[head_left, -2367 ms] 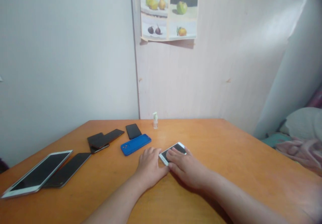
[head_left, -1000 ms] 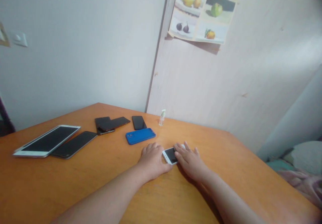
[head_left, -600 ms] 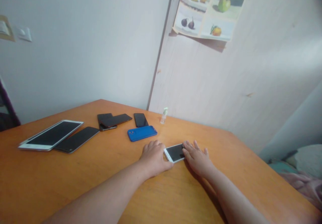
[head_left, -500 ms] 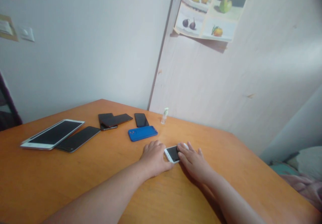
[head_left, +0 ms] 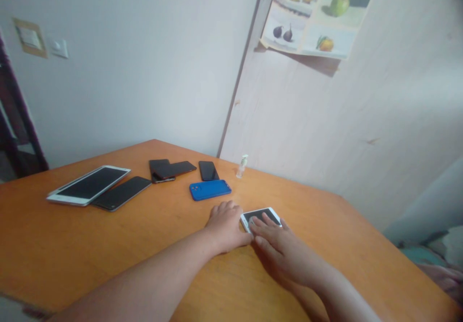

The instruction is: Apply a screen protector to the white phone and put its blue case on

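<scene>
A white smartphone [head_left: 275, 212] with a dark screen lies face up on the wooden table. My left hand [head_left: 227, 226] curls around its left end, the thumb along the near corner and the fingers at the far side. Over the screen my right hand [head_left: 280, 245] lies with fingers stretched out, pressing a small whitish pad [head_left: 252, 221] against the glass near the phone's left end. Most of that pad is hidden under the fingertips, so its material is unclear. Beyond my left hand rests a blue phone case [head_left: 210, 190].
A small clear pump bottle [head_left: 241, 166] stands near the table's back edge. Farther left lie a black phone [head_left: 208, 171], two overlapping dark phones [head_left: 175, 169], a larger black phone [head_left: 123, 194] and a white tablet [head_left: 90, 185]. Walls border the table [head_left: 144, 235] behind.
My right hand has slid from the phone's right end toward its left end, uncovering the right part of the screen. My left hand keeps its hold. The view has shifted slightly left.
</scene>
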`<state>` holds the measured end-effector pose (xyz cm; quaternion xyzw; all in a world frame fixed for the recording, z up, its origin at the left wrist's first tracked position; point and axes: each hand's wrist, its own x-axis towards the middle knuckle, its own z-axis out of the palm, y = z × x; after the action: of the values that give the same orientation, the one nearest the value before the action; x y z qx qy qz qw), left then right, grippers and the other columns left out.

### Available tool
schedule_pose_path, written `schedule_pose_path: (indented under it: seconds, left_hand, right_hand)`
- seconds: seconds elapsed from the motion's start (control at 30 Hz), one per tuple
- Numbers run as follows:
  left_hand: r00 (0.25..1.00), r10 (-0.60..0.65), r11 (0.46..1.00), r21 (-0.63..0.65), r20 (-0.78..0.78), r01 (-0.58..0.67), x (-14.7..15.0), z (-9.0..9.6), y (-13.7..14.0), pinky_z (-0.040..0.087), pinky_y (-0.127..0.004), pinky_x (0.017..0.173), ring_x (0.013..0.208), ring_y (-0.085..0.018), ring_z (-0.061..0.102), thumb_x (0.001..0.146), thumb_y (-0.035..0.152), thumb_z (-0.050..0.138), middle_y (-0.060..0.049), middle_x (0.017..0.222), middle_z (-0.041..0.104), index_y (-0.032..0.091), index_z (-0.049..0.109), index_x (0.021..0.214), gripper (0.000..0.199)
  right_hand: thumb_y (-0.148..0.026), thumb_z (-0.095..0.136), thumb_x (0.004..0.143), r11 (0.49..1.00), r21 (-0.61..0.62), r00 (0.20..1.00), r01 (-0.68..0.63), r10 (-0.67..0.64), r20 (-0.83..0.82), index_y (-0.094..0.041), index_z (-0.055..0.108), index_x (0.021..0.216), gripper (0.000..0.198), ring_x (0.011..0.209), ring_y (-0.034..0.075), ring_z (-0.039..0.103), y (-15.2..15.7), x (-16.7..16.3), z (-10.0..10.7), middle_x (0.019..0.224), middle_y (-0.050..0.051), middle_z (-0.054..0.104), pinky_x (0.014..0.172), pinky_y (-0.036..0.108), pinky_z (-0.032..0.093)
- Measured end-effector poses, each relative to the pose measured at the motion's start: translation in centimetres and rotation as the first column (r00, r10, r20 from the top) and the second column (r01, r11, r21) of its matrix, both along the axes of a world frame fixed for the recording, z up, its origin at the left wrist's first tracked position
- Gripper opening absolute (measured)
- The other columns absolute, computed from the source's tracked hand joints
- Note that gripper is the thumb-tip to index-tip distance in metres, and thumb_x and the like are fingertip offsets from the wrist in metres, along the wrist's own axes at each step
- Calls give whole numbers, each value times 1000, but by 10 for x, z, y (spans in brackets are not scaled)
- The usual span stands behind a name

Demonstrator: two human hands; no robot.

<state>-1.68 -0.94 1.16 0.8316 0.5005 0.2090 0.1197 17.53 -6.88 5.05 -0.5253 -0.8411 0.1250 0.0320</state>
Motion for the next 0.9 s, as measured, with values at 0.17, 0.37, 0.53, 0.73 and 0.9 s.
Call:
schedule_pose_path:
  seconds: [0.17, 0.37, 0.53, 0.73, 0.9]
  left_hand:
    - [1000, -5, 1000, 9, 5, 5, 0, -1, 0, 45, -41, 86, 108, -33, 56, 71, 55, 63, -9, 107, 62, 24, 63, 94, 39]
    - [1000, 1, 1000, -10, 7, -1, 0, 1, -1, 45, -41, 89, 110, -33, 55, 67, 65, 65, -10, 108, 61, 24, 63, 93, 49]
    - [1000, 11, 1000, 1, -2, -11, 1, 0, -1, 45, -42, 89, 110, -33, 55, 67, 66, 65, -10, 108, 61, 24, 63, 93, 50]
    - [1000, 2, 1000, 12, 10, -2, 0, -2, 0, 45, -42, 88, 108, -33, 56, 70, 65, 63, -10, 106, 61, 24, 64, 93, 47]
    - [1000, 11, 1000, 18, 11, -12, 1, -2, 1, 44, -43, 90, 108, -33, 55, 65, 65, 69, -9, 108, 61, 24, 63, 95, 51]
  right_hand:
    - [-44, 24, 104, 996, 89, 1000, 24, -23, -14, -28, 42, 149, 52, 149, 30, 21, 22, -19, -14, 157, 0, 36, 120, 57, 13]
    - [-49, 28, 103, 1000, -12, 1000, -15, 14, -21, -33, 46, 146, 50, 145, 29, 32, -1, 1, 5, 152, 0, 44, 119, 54, 21]
    - [-49, 28, 102, 1000, 2, 999, 15, -15, -30, -31, 47, 146, 51, 145, 29, 31, 2, 3, -2, 153, 2, 44, 119, 53, 22]
    - [-44, 33, 102, 998, 59, 999, 34, -34, 2, -31, 46, 146, 48, 146, 29, 30, 19, -6, -8, 156, 3, 40, 119, 57, 15]
    - [-53, 31, 101, 995, -65, 997, 74, -73, 19, -38, 54, 138, 46, 147, 33, 27, -2, 15, 11, 152, 0, 46, 115, 68, 7]
